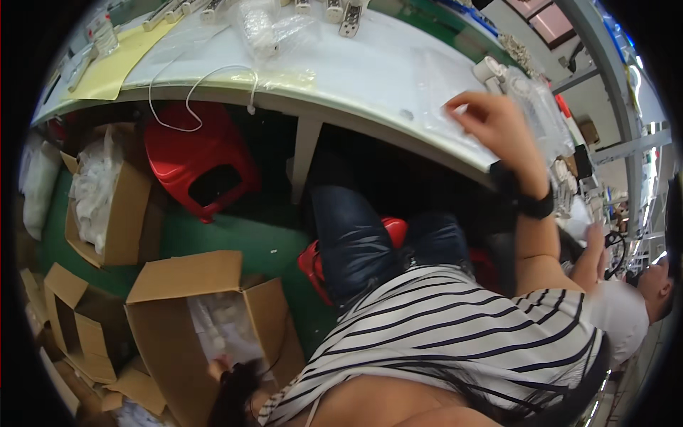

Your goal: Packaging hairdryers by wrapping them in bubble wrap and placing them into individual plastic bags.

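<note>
My right hand (pixel 491 124) hovers over the front edge of the white worktable, its fingers loosely bent. A gap shows between thumb and forefinger, and I see nothing held there. Beside it lies a flat clear plastic bag (pixel 437 89). My left hand (pixel 219 366) reaches down into an open cardboard box (pixel 167 341) on the floor at my left. Its fingers are curled at the lower end of a clear plastic bag with white contents (pixel 206 331). Dark hair covers part of that hand and wrist.
A red plastic stool (pixel 178 167) stands under the worktable (pixel 356 67). Beside it is a carton (pixel 131 213) of white bagged goods. White power strips (pixel 351 20) and a white cable (pixel 188 107) lie on the table. Another person (pixel 622 313) sits at my right.
</note>
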`<state>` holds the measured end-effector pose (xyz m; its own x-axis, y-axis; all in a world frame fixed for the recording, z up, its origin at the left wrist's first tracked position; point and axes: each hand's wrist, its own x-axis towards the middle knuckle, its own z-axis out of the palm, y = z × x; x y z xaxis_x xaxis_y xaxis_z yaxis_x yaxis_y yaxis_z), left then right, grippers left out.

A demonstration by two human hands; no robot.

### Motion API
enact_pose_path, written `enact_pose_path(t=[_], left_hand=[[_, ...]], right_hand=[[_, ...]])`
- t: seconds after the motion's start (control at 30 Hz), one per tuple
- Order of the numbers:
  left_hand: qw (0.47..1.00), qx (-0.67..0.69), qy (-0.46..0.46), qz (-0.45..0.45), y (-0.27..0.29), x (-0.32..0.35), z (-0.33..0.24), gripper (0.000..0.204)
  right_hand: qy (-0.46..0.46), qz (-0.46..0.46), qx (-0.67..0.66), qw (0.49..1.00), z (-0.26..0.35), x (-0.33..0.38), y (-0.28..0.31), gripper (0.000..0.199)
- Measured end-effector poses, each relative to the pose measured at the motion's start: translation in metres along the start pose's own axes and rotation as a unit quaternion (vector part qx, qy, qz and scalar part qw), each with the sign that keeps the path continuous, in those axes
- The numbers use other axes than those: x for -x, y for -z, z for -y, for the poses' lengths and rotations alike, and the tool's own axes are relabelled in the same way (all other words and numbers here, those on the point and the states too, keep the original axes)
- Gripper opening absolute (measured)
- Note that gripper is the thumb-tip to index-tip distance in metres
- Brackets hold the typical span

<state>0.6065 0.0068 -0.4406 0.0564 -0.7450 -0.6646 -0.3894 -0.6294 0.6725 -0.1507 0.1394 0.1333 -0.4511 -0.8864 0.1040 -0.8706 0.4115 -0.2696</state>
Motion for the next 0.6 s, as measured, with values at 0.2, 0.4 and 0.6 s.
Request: enact_pose_path(t=[0.2, 0.4, 0.6], left_hand=[[0.966, 0.068, 0.166, 0.184, -0.107, 0.011, -0.048, 0.02], [0.924, 0.281, 0.207, -0.157, -0.114, 0.021, -0.015, 0.019], [0.969, 0.138, 0.204, 0.001, -0.004, 0.034, -0.064, 0.021]], right_hand=[[-0.068, -0.085, 0.149, 0.983, -0.043, 0.008, 0.0, 0.024], [-0.07, -0.153, 0.199, 0.965, -0.069, 0.003, -0.026, 0.034], [-0.072, -0.098, 0.14, 0.983, -0.091, -0.002, -0.044, 0.036]])
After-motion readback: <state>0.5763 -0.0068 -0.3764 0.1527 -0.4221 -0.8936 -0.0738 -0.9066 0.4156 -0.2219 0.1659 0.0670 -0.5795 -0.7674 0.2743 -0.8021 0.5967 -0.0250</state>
